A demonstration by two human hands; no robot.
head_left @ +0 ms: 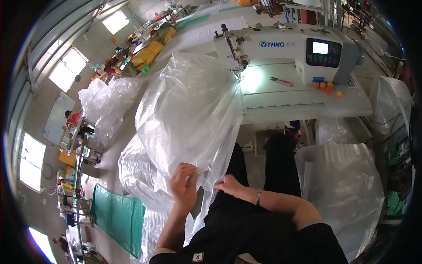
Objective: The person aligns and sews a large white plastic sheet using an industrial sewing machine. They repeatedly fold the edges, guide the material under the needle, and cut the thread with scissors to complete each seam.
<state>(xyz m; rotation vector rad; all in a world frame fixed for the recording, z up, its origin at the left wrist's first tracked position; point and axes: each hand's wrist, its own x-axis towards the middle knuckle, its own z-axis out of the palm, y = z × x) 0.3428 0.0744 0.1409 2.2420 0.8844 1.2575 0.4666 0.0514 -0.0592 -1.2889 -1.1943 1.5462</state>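
A large clear plastic sheet [184, 110] spreads over the left end of the sewing table and hangs down to my lap. Its right side runs up to the needle area of a white sewing machine [281, 48], whose lamp glows on the table. My left hand [183, 185] is closed on the sheet's lower part, with the fingers curled. Just to the right, my right hand [231, 185] pinches the same sheet near its lower edge. A bracelet circles my right wrist. Below, the sheet continues in loose folds beside my leg.
Pink-handled thread snips [281, 82] and several small orange and yellow pieces [329, 86] lie on the sewing table [303, 108]. Stacked clear plastic [340, 185] stands at my right, more [145, 171] at my left. A green sheet [118, 220] lies on the left floor. People work farther left.
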